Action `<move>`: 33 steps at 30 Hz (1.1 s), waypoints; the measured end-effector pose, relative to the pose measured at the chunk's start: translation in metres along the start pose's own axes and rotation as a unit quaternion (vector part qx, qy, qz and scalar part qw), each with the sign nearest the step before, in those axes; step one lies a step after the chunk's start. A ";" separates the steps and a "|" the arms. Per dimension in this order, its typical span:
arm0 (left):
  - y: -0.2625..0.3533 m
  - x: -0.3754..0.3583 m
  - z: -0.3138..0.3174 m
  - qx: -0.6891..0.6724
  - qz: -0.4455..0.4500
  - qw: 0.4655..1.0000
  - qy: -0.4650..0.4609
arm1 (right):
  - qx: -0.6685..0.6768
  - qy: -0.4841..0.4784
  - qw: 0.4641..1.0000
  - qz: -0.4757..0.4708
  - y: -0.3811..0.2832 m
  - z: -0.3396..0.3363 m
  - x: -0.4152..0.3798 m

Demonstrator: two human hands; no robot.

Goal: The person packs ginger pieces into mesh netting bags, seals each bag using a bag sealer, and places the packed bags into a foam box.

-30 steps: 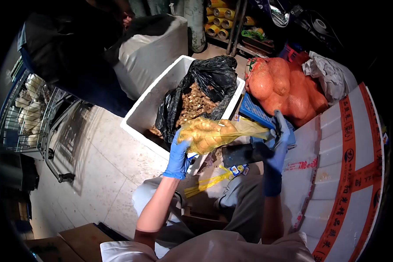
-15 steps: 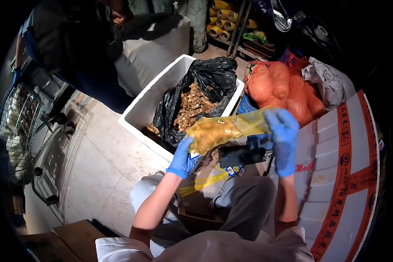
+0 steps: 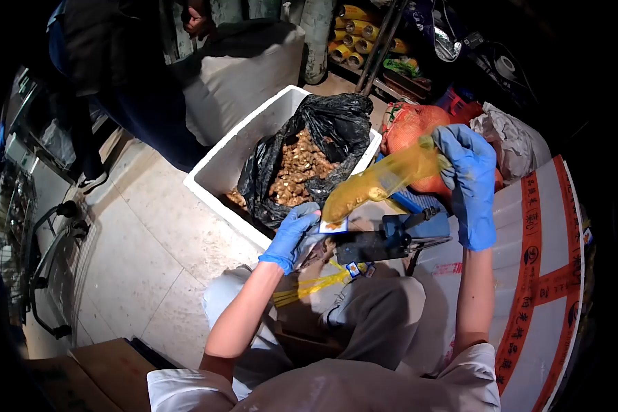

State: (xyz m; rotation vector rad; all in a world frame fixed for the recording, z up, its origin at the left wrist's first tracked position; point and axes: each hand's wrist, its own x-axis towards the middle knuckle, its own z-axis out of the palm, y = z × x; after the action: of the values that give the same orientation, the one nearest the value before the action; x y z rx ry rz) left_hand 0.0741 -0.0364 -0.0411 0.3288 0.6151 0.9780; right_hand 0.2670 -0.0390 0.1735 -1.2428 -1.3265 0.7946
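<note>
A yellow mesh bag (image 3: 384,180) with pieces of ginger in its lower part stretches between my hands. In its blue glove, my right hand (image 3: 468,182) is closed on the bag's upper end, raised to the right. My left hand (image 3: 294,237), also gloved in blue, is closed at the lower end, beside a small white label (image 3: 334,225). Just below the bag stands a blue and black device (image 3: 398,235) with a metal plate. Loose ginger (image 3: 301,168) lies in a black plastic bag (image 3: 347,113) inside a white foam box (image 3: 220,154).
Flat yellow mesh bags (image 3: 312,285) with labels lie by my knees. Red net sacks (image 3: 408,123) stand behind my right hand. A large white box with red tape (image 3: 529,233) fills the right side. At upper left stands another person (image 3: 130,75), near a wheeled cart (image 3: 55,240).
My right hand has lifted the bag's upper end and moved right. The bag now slants more steeply, and its label shows beside my left hand. The cart at left has shifted.
</note>
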 end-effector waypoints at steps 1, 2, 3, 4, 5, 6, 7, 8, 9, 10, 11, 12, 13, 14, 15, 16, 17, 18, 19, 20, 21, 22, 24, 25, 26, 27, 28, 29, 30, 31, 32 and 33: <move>-0.001 0.002 -0.004 0.097 0.022 0.993 0.062 | 0.001 -0.022 1.000 0.014 -0.001 0.003 0.002; -0.001 0.005 -0.008 0.129 0.044 0.986 0.095 | -0.072 -0.048 0.996 -0.028 0.007 0.006 0.003; -0.001 0.006 -0.013 0.159 0.092 0.979 0.092 | -0.126 -0.028 0.990 -0.048 0.008 0.003 0.006; 0.000 0.007 -0.017 0.197 0.109 0.969 0.102 | -0.073 -0.015 0.997 -0.011 0.003 -0.004 0.009; 0.004 0.003 -0.011 0.234 0.127 0.957 0.111 | -0.020 -0.004 1.000 0.024 -0.002 -0.010 0.010; 0.006 -0.001 -0.004 0.289 0.179 0.934 0.108 | -0.025 0.013 0.999 0.031 -0.001 -0.009 0.009; 0.005 -0.005 0.007 0.292 0.231 0.925 0.073 | -0.046 -0.014 0.998 0.048 0.003 -0.007 0.004; 0.009 -0.009 0.024 0.341 0.240 0.908 0.047 | -0.126 -0.012 0.992 0.005 0.011 -0.011 0.004; 0.015 -0.012 0.042 0.389 0.246 0.887 0.021 | -0.204 -0.009 0.978 -0.032 0.018 -0.014 0.002; 0.020 -0.013 0.061 0.441 0.293 0.848 -0.014 | -0.207 -0.001 0.978 -0.025 0.019 -0.018 0.002; 0.023 -0.012 0.081 0.489 0.338 0.803 -0.050 | -0.183 0.004 0.983 0.016 0.019 -0.022 0.002; 0.021 -0.008 0.099 0.496 0.371 0.781 -0.080 | -0.158 0.009 0.986 0.057 0.020 -0.027 -0.001; 0.018 -0.003 0.117 0.502 0.405 0.756 -0.110 | -0.159 0.018 0.985 0.061 0.020 -0.028 -0.007; 0.015 -0.001 0.134 0.496 0.365 0.774 -0.149 | -0.154 0.018 0.983 0.097 0.020 -0.024 -0.015; 0.012 0.002 0.147 0.489 0.322 0.789 -0.186 | -0.146 0.019 0.980 0.133 0.020 -0.021 -0.021; 0.008 0.014 0.150 0.562 0.291 0.747 -0.206 | -0.132 0.036 0.985 0.108 0.036 -0.022 -0.025; 0.008 0.020 0.154 0.611 0.216 0.727 -0.226 | -0.128 0.026 0.987 0.092 0.038 -0.021 -0.032; 0.007 0.019 0.152 0.602 0.225 0.720 -0.262 | -0.062 0.005 0.994 0.089 0.041 -0.026 -0.038; 0.008 0.018 0.151 0.592 0.235 0.711 -0.298 | 0.005 -0.016 0.996 0.083 0.044 -0.031 -0.043; 0.011 0.009 0.152 0.495 0.178 0.786 -0.325 | 0.066 -0.014 0.994 0.081 0.040 -0.039 -0.050; 0.019 0.000 0.154 0.500 0.173 0.785 -0.322 | 0.128 -0.013 0.989 0.075 0.035 -0.050 -0.057; 0.030 -0.010 0.159 0.498 0.121 0.798 -0.317 | 0.253 -0.030 0.966 0.041 0.051 -0.066 -0.063; 0.048 -0.027 0.169 0.501 0.088 0.800 -0.319 | 0.257 -0.071 0.964 -0.019 0.084 -0.057 -0.068; 0.052 -0.032 0.175 0.508 0.107 0.789 -0.329 | 0.246 -0.125 0.961 -0.025 0.092 -0.051 -0.072; 0.054 -0.037 0.181 0.498 0.114 0.794 -0.330 | 0.233 -0.179 0.955 -0.031 0.097 -0.044 -0.076; 0.056 -0.039 0.189 0.507 0.112 0.789 -0.327 | 0.210 -0.242 0.947 0.016 0.097 -0.036 -0.084; 0.056 -0.041 0.196 0.521 0.089 0.796 -0.294 | 0.241 -0.272 0.928 0.078 0.101 -0.024 -0.088; 0.056 -0.042 0.200 0.533 0.064 0.803 -0.259 | 0.271 -0.302 0.903 0.139 0.106 -0.013 -0.090; 0.058 -0.034 0.201 0.568 0.108 0.755 -0.308 | 0.279 -0.301 0.902 0.137 0.113 -0.006 -0.088; 0.056 -0.031 0.198 0.574 0.103 0.753 -0.306 | 0.257 -0.299 0.905 0.163 0.120 -0.001 -0.087; 0.055 -0.028 0.193 0.565 0.124 0.780 -0.240 | 0.233 -0.297 0.906 0.189 0.124 0.004 -0.087; 0.055 -0.024 0.188 0.552 0.145 0.803 -0.172 | 0.239 -0.297 0.905 0.188 0.125 0.009 -0.088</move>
State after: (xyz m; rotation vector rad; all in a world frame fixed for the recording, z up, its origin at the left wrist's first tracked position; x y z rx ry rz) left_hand 0.1445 -0.0254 0.1428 1.6517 0.7589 0.7121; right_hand 0.2732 -0.0928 0.0307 -0.8891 -1.2460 1.7682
